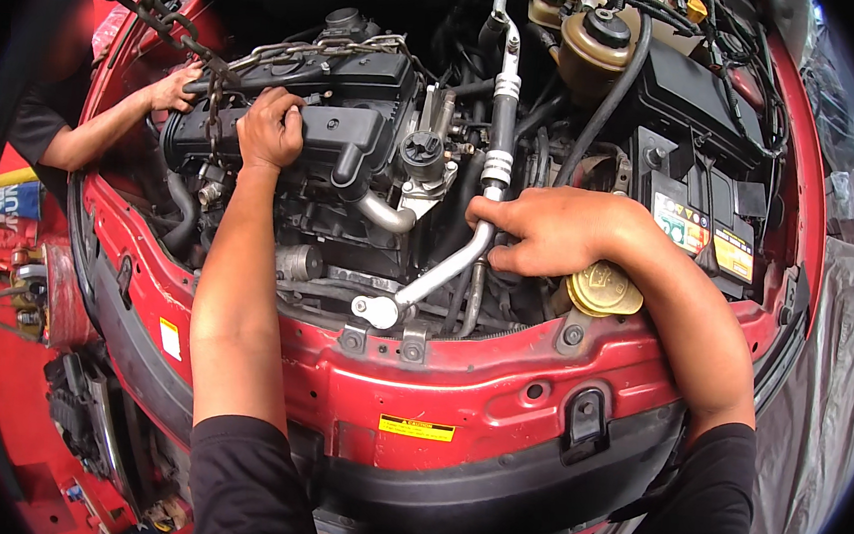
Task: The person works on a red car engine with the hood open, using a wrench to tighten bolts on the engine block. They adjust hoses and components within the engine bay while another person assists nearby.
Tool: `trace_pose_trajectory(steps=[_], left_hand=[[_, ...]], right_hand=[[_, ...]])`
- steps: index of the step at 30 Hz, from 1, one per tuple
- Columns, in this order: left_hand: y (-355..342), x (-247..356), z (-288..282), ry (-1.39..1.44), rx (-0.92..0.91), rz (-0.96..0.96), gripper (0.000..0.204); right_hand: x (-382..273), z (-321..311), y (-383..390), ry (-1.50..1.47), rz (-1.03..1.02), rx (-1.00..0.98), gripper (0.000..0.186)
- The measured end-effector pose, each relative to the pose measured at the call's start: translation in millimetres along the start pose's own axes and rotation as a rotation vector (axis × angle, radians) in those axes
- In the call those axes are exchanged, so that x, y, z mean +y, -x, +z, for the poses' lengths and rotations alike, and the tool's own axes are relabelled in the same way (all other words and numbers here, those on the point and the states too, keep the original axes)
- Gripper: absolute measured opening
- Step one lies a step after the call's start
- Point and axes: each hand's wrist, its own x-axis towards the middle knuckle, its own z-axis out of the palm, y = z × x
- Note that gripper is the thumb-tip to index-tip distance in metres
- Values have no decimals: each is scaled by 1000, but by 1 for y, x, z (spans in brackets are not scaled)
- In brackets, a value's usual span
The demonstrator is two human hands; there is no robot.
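Observation:
My left hand (270,129) rests on the black engine cover (327,129), its fingers curled over the cover's upper ridge beside a hanging steel chain (214,115). At the right, my right hand (560,232) reaches across the front of the engine bay. Its fingers bend around a silver metal pipe (444,271), which has a black hose section (503,122) higher up; the fingertips are partly hidden. Under my right wrist sits a yellow cap (604,289). At the far left another person's hand (174,88) touches the end of a black tube by the engine.
The red front panel (337,390) of the car runs below my forearms. A black battery (703,198) and a tan fluid reservoir (598,50) stand at the right. More chain (314,47) lies across the engine top. Removed parts (85,401) lie at lower left.

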Motion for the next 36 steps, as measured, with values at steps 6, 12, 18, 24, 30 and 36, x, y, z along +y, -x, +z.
trace_pose_trajectory(steps=[6,12,18,24,30,36], left_hand=[[4,-7,-1,8,-14,29,19],[5,-13,4,-24,-33,-17,21],[8,-14,5,-33,-36,1,23],[13,-29,7,-27,-7,37,24],[7,-28,13,-62,-43,26,25],[10,-49,9,-35,-82,52,24]], right_hand=[[-5,-1,-2,60,19,16,54],[-9,-2,-1,59,64,-21,55],[-4,2,-4,86,44,18,56],[-9,-1,-7,56,17,-15,54],[-4,-2,-3,-7,56,-26,61],[21,4,-24,-73,-82,30,54]])
